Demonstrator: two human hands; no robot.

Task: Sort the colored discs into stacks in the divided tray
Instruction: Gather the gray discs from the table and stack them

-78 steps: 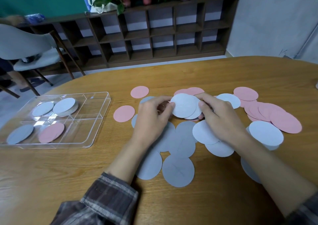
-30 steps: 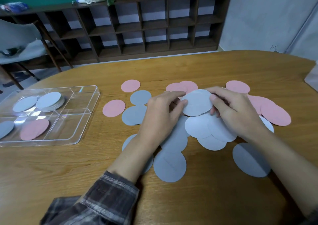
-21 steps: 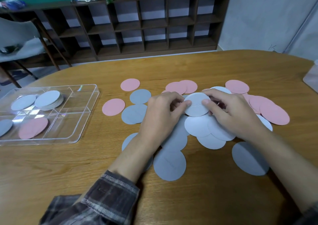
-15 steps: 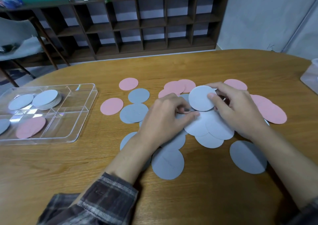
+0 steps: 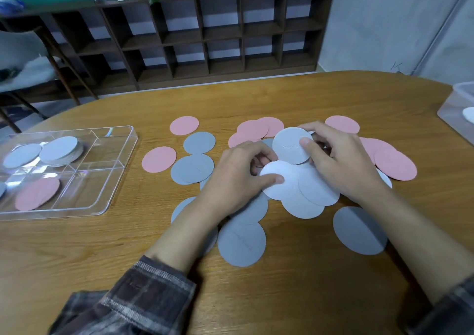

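Loose discs [image 5: 192, 168], pink and grey, lie spread on the wooden table [image 5: 282, 296] right of the divided tray [image 5: 102, 155].
Inside the tray a pale stack [image 5: 60, 150] fills a far compartment and a pink disc [image 5: 37, 193] a near one; well right of the tray, the left hand [image 5: 236, 180] pinches a white disc [image 5: 282, 188] on the heap; farthest from the tray, the right hand [image 5: 343, 165] grasps a pale disc [image 5: 291, 146] between thumb and fingers.
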